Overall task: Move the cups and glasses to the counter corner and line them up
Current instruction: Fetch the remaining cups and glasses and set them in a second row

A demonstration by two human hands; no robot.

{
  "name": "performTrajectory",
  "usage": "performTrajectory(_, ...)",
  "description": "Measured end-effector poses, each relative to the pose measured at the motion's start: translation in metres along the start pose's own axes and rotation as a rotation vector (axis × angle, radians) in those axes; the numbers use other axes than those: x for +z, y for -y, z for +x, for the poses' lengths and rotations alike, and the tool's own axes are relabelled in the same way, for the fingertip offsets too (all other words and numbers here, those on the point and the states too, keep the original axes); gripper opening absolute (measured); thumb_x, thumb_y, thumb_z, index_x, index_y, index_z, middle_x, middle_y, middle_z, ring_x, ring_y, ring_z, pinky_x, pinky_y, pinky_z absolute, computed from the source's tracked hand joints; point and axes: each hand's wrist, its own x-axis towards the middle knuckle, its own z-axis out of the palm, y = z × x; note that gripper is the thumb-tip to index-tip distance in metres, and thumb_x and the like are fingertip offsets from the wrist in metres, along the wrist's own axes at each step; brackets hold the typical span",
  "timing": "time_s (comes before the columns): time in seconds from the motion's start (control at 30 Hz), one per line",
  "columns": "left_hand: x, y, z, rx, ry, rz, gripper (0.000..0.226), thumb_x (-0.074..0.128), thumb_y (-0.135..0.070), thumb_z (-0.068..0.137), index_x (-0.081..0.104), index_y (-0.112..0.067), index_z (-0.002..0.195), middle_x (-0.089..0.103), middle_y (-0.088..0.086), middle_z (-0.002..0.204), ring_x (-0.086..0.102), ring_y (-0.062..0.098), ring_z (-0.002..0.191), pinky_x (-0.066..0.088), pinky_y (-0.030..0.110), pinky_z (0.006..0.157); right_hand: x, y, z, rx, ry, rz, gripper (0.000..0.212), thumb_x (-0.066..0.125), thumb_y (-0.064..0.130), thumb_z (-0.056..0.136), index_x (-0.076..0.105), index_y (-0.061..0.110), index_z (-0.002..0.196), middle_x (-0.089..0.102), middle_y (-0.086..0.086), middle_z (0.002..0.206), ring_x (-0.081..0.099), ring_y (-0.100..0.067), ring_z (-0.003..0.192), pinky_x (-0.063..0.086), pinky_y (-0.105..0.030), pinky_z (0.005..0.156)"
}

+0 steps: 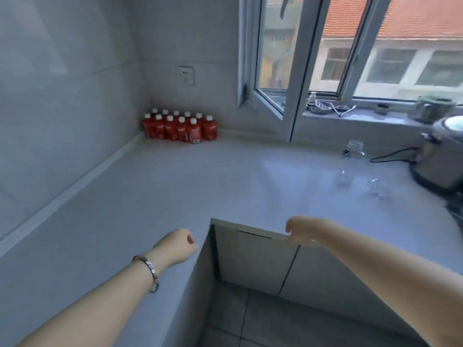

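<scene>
On the bench (175, 186), three glasses (354, 152) stand at the right near a cooker (441, 161), well apart from red bottles (179, 127) in the corner. Left hand (175, 246) is clenched, empty; right hand's (300, 231) grip cannot be told.

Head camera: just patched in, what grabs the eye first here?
The cluster of red bottles with white caps, packed into the far counter corner, stands out most. Clear glasses stand at the right, near a cooker under the open window. Both hands, left hand and right hand, hover empty at the counter's near edge.
</scene>
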Motion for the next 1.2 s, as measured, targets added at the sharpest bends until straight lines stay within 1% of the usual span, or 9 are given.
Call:
performTrajectory(0.13, 0.013, -0.071, 0.065, 0.107, 0.088, 0.135, 0.02, 0.053, -0.029, 0.083, 0.062, -0.02, 0.098, 0.067, 0.004, 0.109, 0.061, 0.023, 0.102, 0.05, 0.032, 0.09, -0.011, -0.08, 0.02, 0.135, 0.091, 0.148, 0.049, 0.048, 0.032, 0.095, 0.046, 0.004, 0.135, 0.061, -0.005, 0.087, 0.06, -0.025, 0.084, 0.046, -0.022, 0.067)
performTrajectory(0.2, 0.018, -0.108, 0.1, 0.169, 0.143, 0.199, 0.013, 0.053, -0.029, 0.082, 0.059, -0.023, 0.091, 0.064, 0.003, 0.101, 0.06, 0.024, 0.094, 0.05, 0.03, 0.087, -0.017, -0.117, 0.03, 0.195, 0.089, 0.218, 0.048, 0.049, 0.031, 0.094, 0.046, 0.003, 0.133, 0.065, -0.01, 0.101, 0.062, -0.028, 0.094, 0.048, -0.03, 0.083)
performTrajectory(0.3, 0.023, -0.166, 0.15, 0.255, 0.183, 0.255, 0.006, 0.05, -0.026, 0.08, 0.046, -0.025, 0.076, 0.049, 0.0, 0.085, 0.044, 0.022, 0.078, 0.039, 0.027, 0.071, -0.028, -0.166, 0.048, 0.284, 0.058, 0.253, 0.049, 0.05, 0.031, 0.092, 0.049, 0.003, 0.132, 0.065, -0.01, 0.104, 0.06, -0.03, 0.098, 0.047, -0.032, 0.084)
performTrajectory(0.4, 0.027, -0.229, 0.195, 0.34, 0.228, 0.303, 0.014, 0.049, -0.026, 0.081, 0.044, -0.029, 0.068, 0.044, -0.001, 0.086, 0.037, 0.021, 0.078, 0.029, 0.025, 0.056, -0.041, -0.213, 0.064, 0.371, 0.02, 0.327, 0.051, 0.051, 0.036, 0.091, 0.046, 0.012, 0.136, 0.05, -0.005, 0.138, 0.05, -0.024, 0.125, 0.042, -0.035, 0.103)
performTrajectory(0.53, 0.041, -0.31, 0.244, 0.458, 0.308, 0.36, 0.034, 0.047, -0.029, 0.089, 0.053, -0.017, 0.12, 0.058, 0.001, 0.12, 0.053, 0.02, 0.097, 0.044, 0.027, 0.086, -0.048, -0.272, 0.085, 0.471, -0.001, 0.412, 0.051, 0.049, 0.035, 0.093, 0.04, 0.016, 0.14, 0.047, -0.001, 0.14, 0.047, -0.02, 0.127, 0.04, -0.031, 0.101)
performTrajectory(0.73, 0.066, -0.403, 0.288, 0.539, 0.369, 0.389, 0.038, 0.046, -0.029, 0.09, 0.05, -0.018, 0.126, 0.055, 0.002, 0.131, 0.055, 0.023, 0.117, 0.044, 0.031, 0.095, -0.047, -0.352, 0.136, 0.675, -0.177, 0.549, 0.04, 0.047, 0.031, 0.091, 0.048, 0.013, 0.126, 0.05, -0.009, 0.128, 0.056, -0.027, 0.114, 0.046, -0.033, 0.087)
performTrajectory(0.87, 0.09, -0.441, 0.309, 0.507, 0.346, 0.379, 0.039, 0.046, -0.03, 0.09, 0.048, -0.02, 0.127, 0.057, 0.0, 0.127, 0.055, 0.021, 0.115, 0.045, 0.031, 0.094, -0.048, -0.388, 0.187, 0.763, -0.247, 0.684, 0.07, 0.055, 0.051, 0.084, 0.032, 0.011, 0.137, 0.04, -0.011, 0.131, 0.052, -0.031, 0.116, 0.047, -0.037, 0.089)
performTrajectory(1.0, 0.117, -0.477, 0.324, 0.405, 0.32, 0.287, 0.048, 0.049, -0.03, 0.089, 0.04, -0.021, 0.135, 0.052, 0.001, 0.132, 0.053, 0.023, 0.119, 0.044, 0.03, 0.097, -0.051, -0.424, 0.238, 0.71, -0.204, 0.726, 0.097, 0.057, 0.062, 0.077, 0.01, 0.016, 0.148, 0.034, -0.013, 0.137, 0.051, -0.031, 0.12, 0.045, -0.037, 0.092)
performTrajectory(1.2, 0.154, -0.533, 0.352, 0.365, 0.261, 0.144, 0.093, 0.069, -0.033, 0.077, 0.01, -0.023, 0.148, 0.019, 0.0, 0.155, 0.032, 0.02, 0.14, 0.036, 0.033, 0.107, -0.042, -0.453, 0.269, 0.55, -0.192, 0.657, 0.084, 0.055, 0.059, 0.079, 0.021, 0.015, 0.141, 0.039, -0.013, 0.13, 0.056, -0.032, 0.113, 0.048, -0.033, 0.084)
